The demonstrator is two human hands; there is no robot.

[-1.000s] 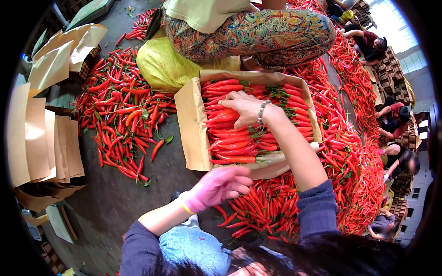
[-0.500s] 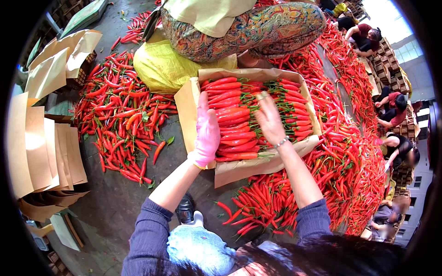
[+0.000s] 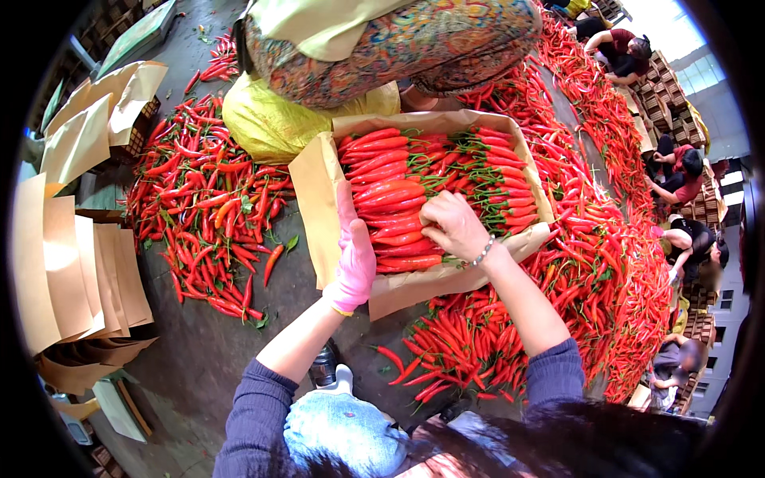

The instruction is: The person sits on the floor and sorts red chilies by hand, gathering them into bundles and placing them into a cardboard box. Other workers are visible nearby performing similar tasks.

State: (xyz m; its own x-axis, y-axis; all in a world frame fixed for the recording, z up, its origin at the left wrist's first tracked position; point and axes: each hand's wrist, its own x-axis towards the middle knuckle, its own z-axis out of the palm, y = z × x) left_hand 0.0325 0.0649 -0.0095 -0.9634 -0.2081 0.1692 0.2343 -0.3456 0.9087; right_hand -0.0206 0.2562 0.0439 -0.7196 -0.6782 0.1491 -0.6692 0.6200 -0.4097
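Left of the flat left hand (image 3: 353, 263) (pink-gloved), dark floor (image 3: 187, 350) bears loose peppers (image 3: 211, 203); the right hand (image 3: 458, 229) curls at boxed peppers (image 3: 389, 193), grip unclear.

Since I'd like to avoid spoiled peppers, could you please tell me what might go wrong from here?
The right hand, curled over the rowed peppers, might knock some out of line. The pink-gloved left hand, beside them, could bruise some if it pressed hard. Loose peppers on the floor near the shoe might get trodden on.
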